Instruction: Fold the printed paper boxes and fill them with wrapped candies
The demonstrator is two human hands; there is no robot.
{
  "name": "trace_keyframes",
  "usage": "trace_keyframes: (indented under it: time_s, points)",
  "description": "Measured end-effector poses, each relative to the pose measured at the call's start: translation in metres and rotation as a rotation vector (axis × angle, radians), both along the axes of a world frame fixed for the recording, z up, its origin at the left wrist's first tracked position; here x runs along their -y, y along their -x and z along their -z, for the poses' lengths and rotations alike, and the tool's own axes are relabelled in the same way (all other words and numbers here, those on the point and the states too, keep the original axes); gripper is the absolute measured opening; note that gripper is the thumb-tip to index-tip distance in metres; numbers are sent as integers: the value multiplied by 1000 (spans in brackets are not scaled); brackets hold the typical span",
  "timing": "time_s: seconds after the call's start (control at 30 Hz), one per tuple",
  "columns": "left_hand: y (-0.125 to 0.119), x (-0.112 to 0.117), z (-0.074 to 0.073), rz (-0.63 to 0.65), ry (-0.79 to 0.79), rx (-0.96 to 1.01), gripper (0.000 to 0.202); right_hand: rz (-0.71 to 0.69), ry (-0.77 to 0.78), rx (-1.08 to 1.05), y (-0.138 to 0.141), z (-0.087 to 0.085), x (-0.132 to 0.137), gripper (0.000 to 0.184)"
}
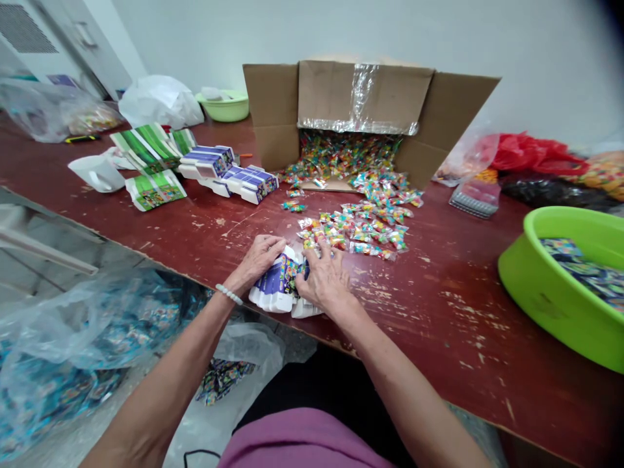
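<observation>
On the floor at the far left, below the table (429,312), a clear plastic bag (63,338) holds a mass of blue printed packets. On the tabletop, green-and-white cartons (149,146) lie in loose piles, and a small group of blue-and-white cartons (229,182) lies beside them. At the table's near edge, the left hand (258,260), with a beaded bracelet (229,294) at its wrist, curves partly closed over a white carton with blue print (275,286). The right hand (324,279) bears on the same carton from the other side, its fingers spread and touching it, close to the loose candy packets (363,234). A large heap of these packets fills the open cardboard box (361,97) and spills from it, so most lie unsorted. At the far right, a green plastic basin (531,286) holds a layer of flat printed packets (580,266).
</observation>
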State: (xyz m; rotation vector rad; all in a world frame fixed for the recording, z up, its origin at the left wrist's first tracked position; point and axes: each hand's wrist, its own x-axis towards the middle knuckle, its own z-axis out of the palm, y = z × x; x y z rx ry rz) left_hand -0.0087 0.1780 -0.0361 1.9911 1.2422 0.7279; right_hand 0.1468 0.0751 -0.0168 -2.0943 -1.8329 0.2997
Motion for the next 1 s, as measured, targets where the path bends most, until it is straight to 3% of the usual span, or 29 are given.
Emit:
trace_keyframes:
  time_s: [0.2,0.37,0.43,0.53,0.7,0.83,1.0]
  points:
    - [9,20,-14,-120,64,-157,62,-4,-19,-1,-1,-2,0,44]
    - [9,37,-24,-133,133,-361,92,1,-9,-9,-1,0,0,44]
    - [8,37,-23,-101,161,-281,86,4,-7,-9,-1,0,0,44]
    - [10,34,-20,-82,302,1,74,15,-34,-18,-2,0,2,52]
    - [22,40,-18,-151,607,458,86,66,-39,-58,-7,0,4,71]
    - [28,45,-20,-213,610,616,84,87,11,-106,-11,0,5,78]
    - [32,44,-21,-217,687,703,67,52,67,-99,-14,-4,6,69]
